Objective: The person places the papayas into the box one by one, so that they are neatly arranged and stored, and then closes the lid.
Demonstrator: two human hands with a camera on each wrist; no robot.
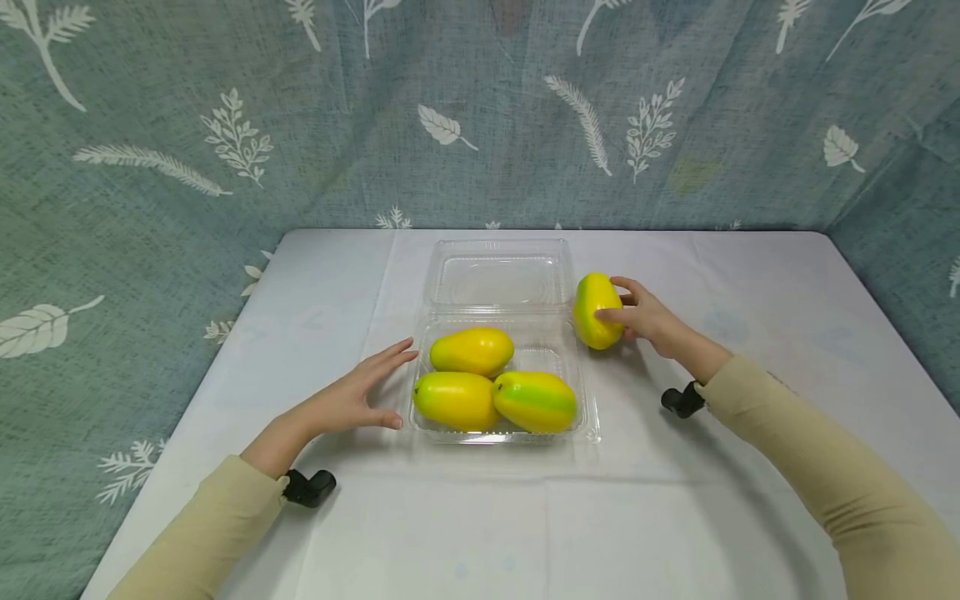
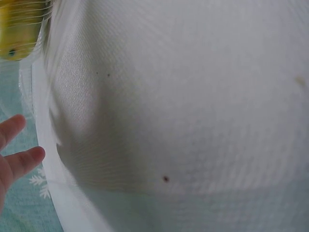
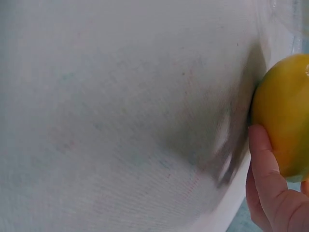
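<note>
My right hand [image 1: 651, 321] grips a yellow mango [image 1: 594, 310] by its right side, just off the right edge of the clear plastic container [image 1: 546, 361]. In the right wrist view, a fingertip presses against the skin of this mango [image 3: 285, 113]. Three more yellow-green mangoes lie inside the container: one at the back left [image 1: 472, 351], one at the front left [image 1: 453, 402] and one at the front right [image 1: 536, 402]. At the container's left side, my left hand [image 1: 352, 396] has its fingers and thumb spread, holding nothing.
The clear lid [image 1: 501, 279], hinged to the container, lies folded back behind it. All of this stands on a table under a white cloth [image 1: 480, 525]. A blue-green curtain with leaf prints [image 1: 480, 108] hangs behind and at both sides.
</note>
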